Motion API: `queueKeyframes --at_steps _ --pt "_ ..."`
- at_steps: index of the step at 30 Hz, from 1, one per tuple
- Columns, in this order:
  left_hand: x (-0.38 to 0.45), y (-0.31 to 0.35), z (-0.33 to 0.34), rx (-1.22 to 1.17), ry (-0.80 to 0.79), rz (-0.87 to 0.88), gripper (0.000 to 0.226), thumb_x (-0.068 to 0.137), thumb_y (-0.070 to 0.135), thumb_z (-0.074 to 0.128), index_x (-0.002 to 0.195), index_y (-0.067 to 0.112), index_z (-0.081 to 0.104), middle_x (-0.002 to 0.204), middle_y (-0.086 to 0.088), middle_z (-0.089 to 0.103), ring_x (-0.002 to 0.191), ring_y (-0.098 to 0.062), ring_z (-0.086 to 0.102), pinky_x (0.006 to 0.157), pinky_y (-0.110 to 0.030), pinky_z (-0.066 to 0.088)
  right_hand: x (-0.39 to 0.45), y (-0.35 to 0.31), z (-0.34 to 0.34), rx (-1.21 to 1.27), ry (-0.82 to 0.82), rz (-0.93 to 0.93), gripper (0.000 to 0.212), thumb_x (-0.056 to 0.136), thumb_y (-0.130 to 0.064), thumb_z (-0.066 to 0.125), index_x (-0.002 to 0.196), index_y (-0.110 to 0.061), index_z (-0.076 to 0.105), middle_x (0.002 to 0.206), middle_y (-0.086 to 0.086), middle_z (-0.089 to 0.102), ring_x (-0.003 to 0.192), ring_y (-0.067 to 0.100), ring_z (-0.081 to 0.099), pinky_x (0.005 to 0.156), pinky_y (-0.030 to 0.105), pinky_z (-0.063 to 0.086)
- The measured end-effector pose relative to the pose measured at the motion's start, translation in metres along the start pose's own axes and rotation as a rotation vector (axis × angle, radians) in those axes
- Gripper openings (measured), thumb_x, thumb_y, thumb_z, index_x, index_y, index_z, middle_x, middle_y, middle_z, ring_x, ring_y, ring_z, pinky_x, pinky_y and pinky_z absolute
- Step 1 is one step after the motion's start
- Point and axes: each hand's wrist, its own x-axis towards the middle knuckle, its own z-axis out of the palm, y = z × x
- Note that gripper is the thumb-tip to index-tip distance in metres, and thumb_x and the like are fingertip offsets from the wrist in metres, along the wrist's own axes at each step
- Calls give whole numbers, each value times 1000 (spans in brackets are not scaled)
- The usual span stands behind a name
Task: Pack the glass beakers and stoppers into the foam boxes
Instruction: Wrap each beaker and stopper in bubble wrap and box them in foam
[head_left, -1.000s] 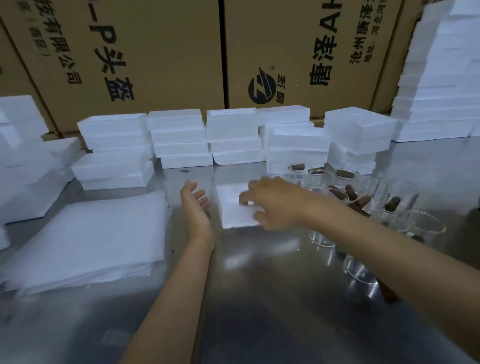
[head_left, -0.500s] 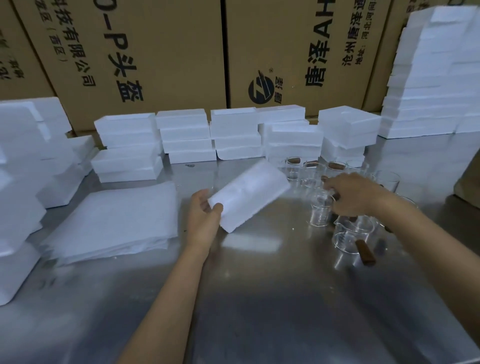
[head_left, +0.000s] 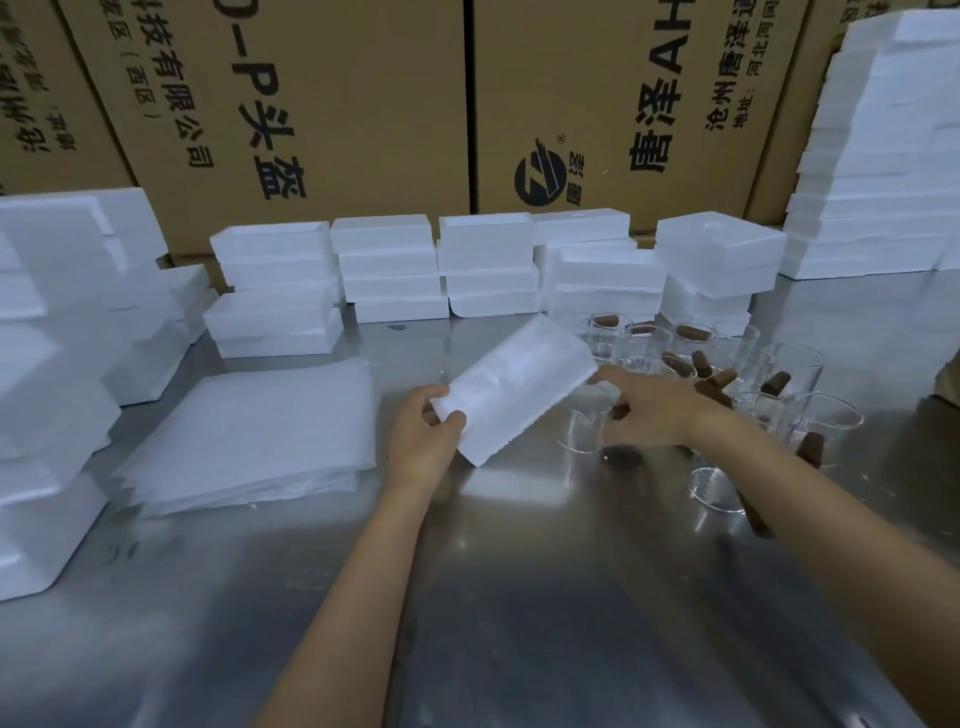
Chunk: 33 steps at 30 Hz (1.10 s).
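Note:
My left hand (head_left: 423, 441) grips the near end of a white foam box (head_left: 519, 387), held tilted above the steel table. My right hand (head_left: 644, 410) is closed around a small glass beaker (head_left: 584, 428) just right of the foam box, with the beaker's base near the table. Behind and to the right stand several more glass beakers (head_left: 789, 364), some with brown stoppers (head_left: 719, 382) in or among them. One brown stopper (head_left: 810, 449) lies near my right forearm.
Stacks of white foam boxes (head_left: 389, 265) line the back of the table, with taller stacks at far left (head_left: 57, 332) and far right (head_left: 878, 156). A pile of white foam sheets (head_left: 260, 431) lies at the left. Printed cardboard cartons (head_left: 337, 104) stand behind.
My left hand has taken the foam box from the table and lifted it tilted. My right hand left the box, reached into the beakers, and now draws one beaker toward the box.

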Motion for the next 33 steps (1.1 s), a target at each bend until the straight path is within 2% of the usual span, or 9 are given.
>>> queueKeyframes --at_steps 4,8,11,15,18,22,26,30,33 --pt "1 4 -2 -17 62 -7 33 86 11 60 117 23 62 107 5 63 91 -13 61 82 -30 49 12 -13 17 74 69 -40 61 85 -19 58 140 -34 37 85 -9 56 94 23 55 87 37 48" --pt "4 11 -9 -12 203 7 31 87 8 57 116 17 63 114 3 62 106 -15 58 79 -21 38 12 -22 21 73 71 -84 13 85 -21 62 96 -21 55 78 -9 52 87 21 55 74 31 44" --pt "4 15 -17 61 284 91 29 89 7 55 116 16 63 122 0 60 108 -19 57 81 -22 38 2 -24 18 73 -12 -145 18 87 -27 68 77 -12 68 71 -2 66 69 12 59 75 31 49" --pt "6 16 -27 101 378 166 28 92 6 52 116 14 63 128 -2 53 101 -15 53 84 -22 37 -20 -23 17 115 -105 -228 35 92 -37 66 73 -8 69 58 -3 65 48 0 53 65 20 46" --pt "8 14 -31 157 389 182 28 92 4 52 116 10 64 129 -6 53 110 -22 57 86 -22 37 -35 -21 16 201 -78 -274 29 91 -41 66 80 -15 71 64 -5 62 56 -2 50 64 19 41" --pt "6 12 -23 287 269 166 28 93 5 53 118 9 65 132 -9 52 118 -26 55 89 -22 37 -50 -27 10 473 -143 -325 23 92 -41 64 86 -20 70 68 -4 58 65 3 51 65 19 39" --pt "2 21 -24 325 246 228 31 95 8 49 123 10 62 129 -9 54 117 -26 54 91 -24 36 -48 -42 6 733 -11 -275 30 95 -43 58 90 -15 66 58 -7 47 50 4 40 48 12 33" --pt "7 29 -59 433 491 331 36 90 0 47 120 11 63 122 -11 59 118 -30 49 94 -33 37 -28 -62 16 940 162 -110 32 98 -46 54 92 -15 64 49 -13 41 44 8 31 43 20 28" --pt "16 20 -88 697 497 137 30 90 15 57 119 13 64 123 -14 58 121 -34 43 96 -41 33 -11 -82 27 1092 234 -47 29 99 -42 54 90 -15 60 50 -12 38 43 9 27 43 20 24"
